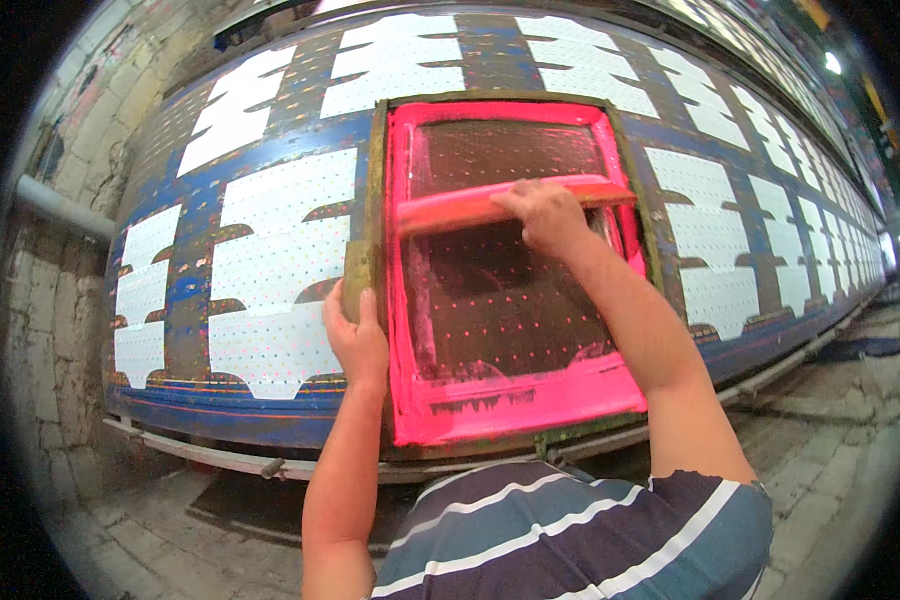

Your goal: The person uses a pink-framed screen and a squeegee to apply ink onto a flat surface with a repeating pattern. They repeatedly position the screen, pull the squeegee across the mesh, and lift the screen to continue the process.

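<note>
We clasp the long, pink-smeared bar (pixel 450 208) in our right hand (pixel 552 218) across the dark, pink-bordered rectangular screen (pixel 505 325), our left hand (pixel 358 335) gripping its brown, straight-edged frame (pixel 378 180).

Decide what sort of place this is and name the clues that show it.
Probably a screen-printing workshop: the right hand grips a pink-smeared, squeegee-like bar over a framed screen, and white dotted pieces lie in rows along a long table.

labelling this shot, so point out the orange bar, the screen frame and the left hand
Orange bar (pixel 460 210): head view, its left half.
Screen frame (pixel 378 170): head view, its left rail.
Left hand (pixel 358 338): head view, its middle, below the thumb.
</note>
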Motion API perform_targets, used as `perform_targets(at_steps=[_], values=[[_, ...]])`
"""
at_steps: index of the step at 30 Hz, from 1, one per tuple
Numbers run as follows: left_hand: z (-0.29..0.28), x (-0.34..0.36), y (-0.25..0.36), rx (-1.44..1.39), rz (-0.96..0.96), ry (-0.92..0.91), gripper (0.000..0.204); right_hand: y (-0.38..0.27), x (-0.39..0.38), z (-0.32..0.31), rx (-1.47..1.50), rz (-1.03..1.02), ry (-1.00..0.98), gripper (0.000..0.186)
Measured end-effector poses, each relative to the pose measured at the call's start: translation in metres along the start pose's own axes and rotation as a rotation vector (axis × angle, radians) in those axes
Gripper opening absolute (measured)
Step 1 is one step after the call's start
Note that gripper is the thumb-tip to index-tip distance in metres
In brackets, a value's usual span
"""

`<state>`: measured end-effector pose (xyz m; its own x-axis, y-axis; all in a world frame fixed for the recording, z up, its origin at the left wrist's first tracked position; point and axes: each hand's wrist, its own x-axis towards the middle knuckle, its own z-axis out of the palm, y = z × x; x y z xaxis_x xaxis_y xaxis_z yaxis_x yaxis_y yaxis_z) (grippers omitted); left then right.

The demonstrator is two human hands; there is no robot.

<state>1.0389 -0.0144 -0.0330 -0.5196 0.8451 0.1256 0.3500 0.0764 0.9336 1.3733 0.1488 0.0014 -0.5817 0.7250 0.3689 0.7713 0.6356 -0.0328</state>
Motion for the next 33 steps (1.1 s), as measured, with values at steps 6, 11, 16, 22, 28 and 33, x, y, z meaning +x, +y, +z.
perform_targets(at_steps=[6, 11, 16, 22, 28, 33], values=[[0.0, -0.002, 0.002, 0.107, -0.021, 0.065, 0.048, 0.077, 0.094, 0.036, -0.095, 0.06, -0.03, 0.041], [0.001, -0.005, 0.007, 0.116, -0.036, 0.08, 0.047, 0.11, 0.149, 0.036, -0.077, 0.152, -0.114, 0.046], [0.003, -0.005, 0.007, 0.124, -0.069, 0.096, 0.043, 0.127, 0.153, 0.035, -0.048, 0.194, -0.082, 0.05], [0.004, -0.002, 0.009, 0.113, 0.002, 0.077, 0.04, 0.139, 0.158, 0.032, -0.109, 0.191, -0.212, 0.042], [0.005, 0.002, 0.008, 0.163, 0.06, 0.087, 0.039, 0.107, 0.136, 0.001, -0.051, 0.19, -0.368, 0.039], [0.005, 0.004, 0.005, 0.156, 0.101, 0.077, 0.043, 0.04, 0.058, -0.03, -0.027, 0.13, -0.41, 0.033]])
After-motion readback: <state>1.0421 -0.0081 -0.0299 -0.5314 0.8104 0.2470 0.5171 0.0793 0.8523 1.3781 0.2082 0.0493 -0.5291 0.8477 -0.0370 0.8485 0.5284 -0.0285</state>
